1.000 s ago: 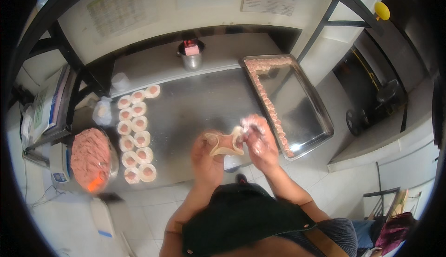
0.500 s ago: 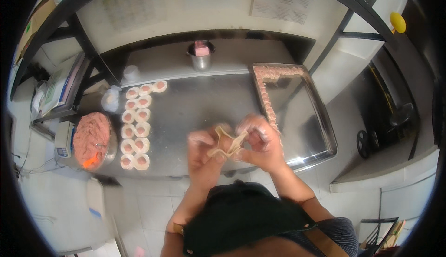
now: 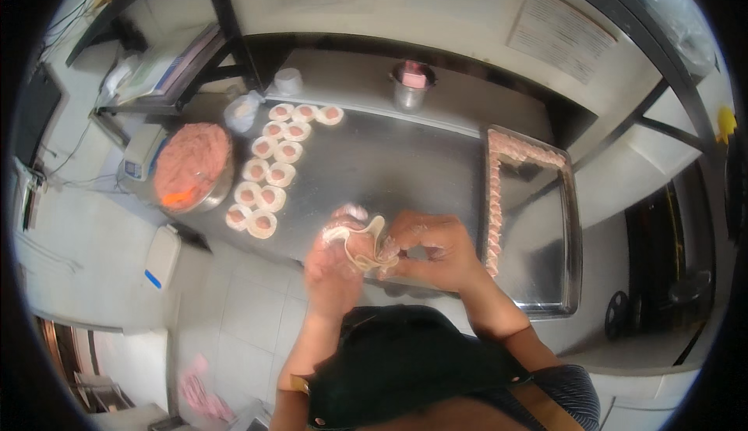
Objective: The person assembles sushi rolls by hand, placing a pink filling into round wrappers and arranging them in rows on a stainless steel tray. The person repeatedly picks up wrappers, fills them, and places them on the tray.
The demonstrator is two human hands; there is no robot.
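Between my two hands, above the near edge of the steel table, is a dumpling: a pale dough wrapper with ruffled edges around pink filling. My left hand cups it from the left, slightly blurred. With fingers pinched on the wrapper's right edge, my right hand holds the other side. Flat dough rounds, each with a dab of pink filling, lie in rows at the left of the table. At the right stands a metal tray with finished dumplings lined along its far and left sides.
Left of the rounds, a metal bowl holds pink ground meat and an orange-handled utensil. A scale stands beside it. Along the back are a white cup and a metal pot. Black shelf posts frame the table.
The view has turned left, so the table appears tilted and shifted right. The wrapper's edges are drawn closer around the filling, with my right fingers pinching lower.
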